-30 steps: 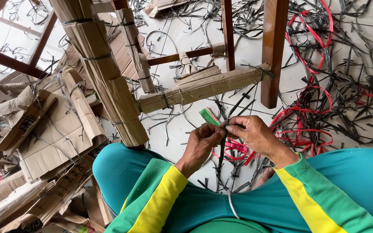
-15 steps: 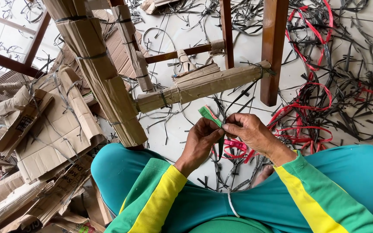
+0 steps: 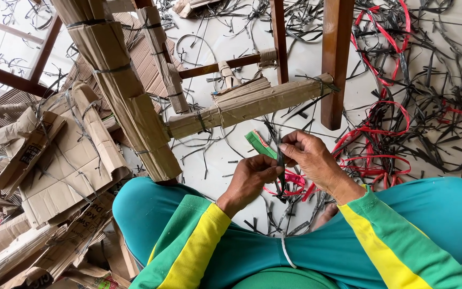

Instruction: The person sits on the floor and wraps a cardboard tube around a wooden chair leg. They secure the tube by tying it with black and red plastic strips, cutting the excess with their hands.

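Note:
My left hand (image 3: 252,179) grips a small green cutter (image 3: 259,143) whose tip points up and away from me. My right hand (image 3: 308,156) pinches a thin black strap (image 3: 280,170) right beside the cutter, fingertips almost meeting the left hand's. Both hands hover above my teal-trousered knees. Just beyond them hangs a cardboard-wrapped chair rail (image 3: 247,105), joined to a thick cardboard-wrapped leg (image 3: 118,85) bound with black straps.
Bare dark wooden legs (image 3: 337,59) stand behind the hands. Cut black and red straps (image 3: 386,134) litter the white floor on the right. Torn cardboard pieces (image 3: 49,171) pile up on the left.
The hands have stayed close together with only slight finger shifts on the cutter and strap. The view has barely moved.

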